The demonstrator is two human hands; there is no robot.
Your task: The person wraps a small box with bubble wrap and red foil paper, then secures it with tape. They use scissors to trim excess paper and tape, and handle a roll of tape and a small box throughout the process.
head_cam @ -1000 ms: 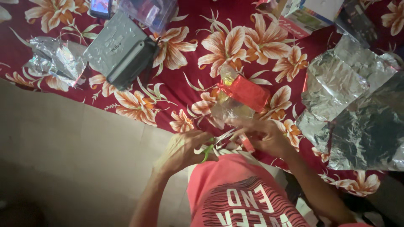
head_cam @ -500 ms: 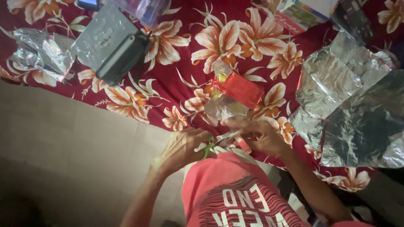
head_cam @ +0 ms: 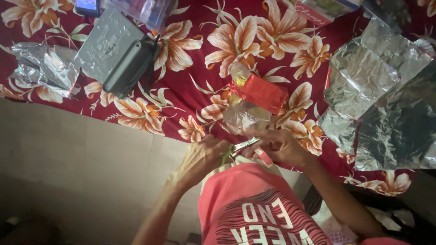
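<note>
scissors (head_cam: 240,149) in left hand (head_cam: 202,159), beside right hand (head_cam: 281,147)

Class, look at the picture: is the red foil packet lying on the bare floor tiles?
No. The red foil packet lies on the red flowered cloth, above the two hands.

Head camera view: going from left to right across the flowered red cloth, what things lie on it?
Crumpled foil piece → flat grey case → red foil packet → large silver foil sheets. In front, the left hand holds scissors; the right hand is beside them.
</note>
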